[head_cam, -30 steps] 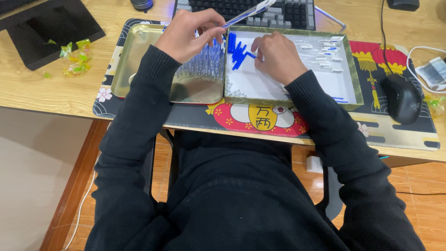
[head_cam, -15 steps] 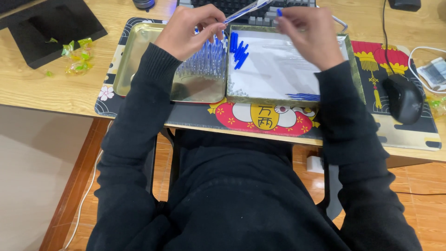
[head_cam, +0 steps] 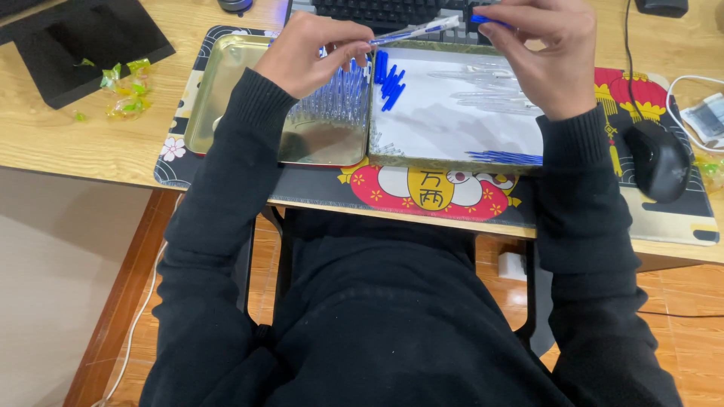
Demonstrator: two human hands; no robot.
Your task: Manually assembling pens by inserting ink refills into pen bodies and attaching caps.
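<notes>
L hand (head_cam: 313,53) pinches pen (head_cam: 415,31) above trays; R hand (head_cam: 539,49) grips blue cap (head_cam: 483,19) at its tip. Keep pen level, line cap w/ tip, push straight on.

You have only one view, from the camera on your head, looking steeply down over your chest and both black sleeves at the near edge of the wooden desk (head_cam: 90,151). It sits close: your torso fills the lower half, and the desk's far edge is cut off at the top, probably just past the keyboard (head_cam: 392,11). The floor shows at the left and lower right.
</notes>
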